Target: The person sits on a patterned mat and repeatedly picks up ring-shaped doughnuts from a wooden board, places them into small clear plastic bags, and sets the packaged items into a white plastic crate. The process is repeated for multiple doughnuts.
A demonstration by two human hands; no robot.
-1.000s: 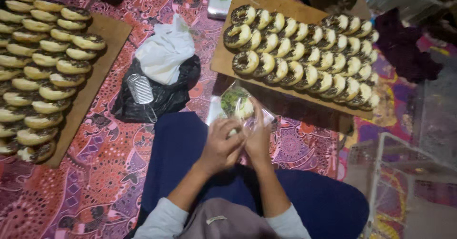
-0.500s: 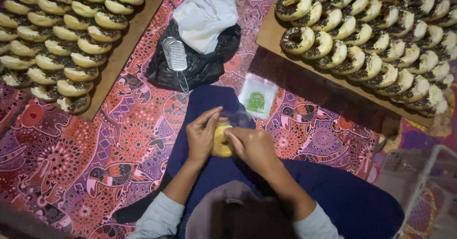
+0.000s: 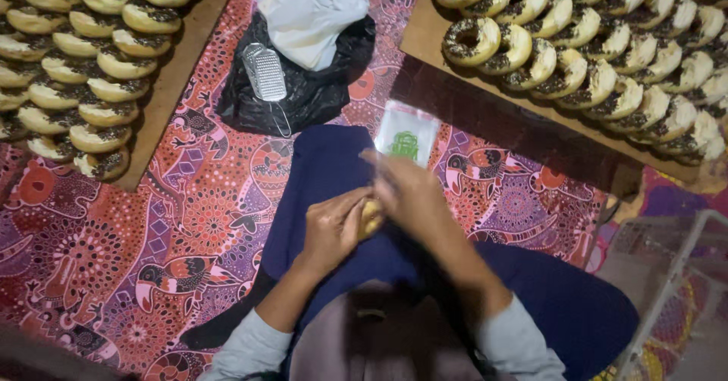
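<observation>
Both hands meet over the lap: left hand and right hand are wrapped round a small yellowish doughnut between them. Just past that lies a clear plastic pouch, then a black bag holding white plastic. Farther off, two wooden boards carry rows of sprinkled doughnuts.

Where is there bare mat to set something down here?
Bare mat lies between the left board, the black bag and the person's leg. A smaller patch shows right of the sachet, below the right board. Both boards are packed with doughnuts; both hands crowd the lap.
</observation>
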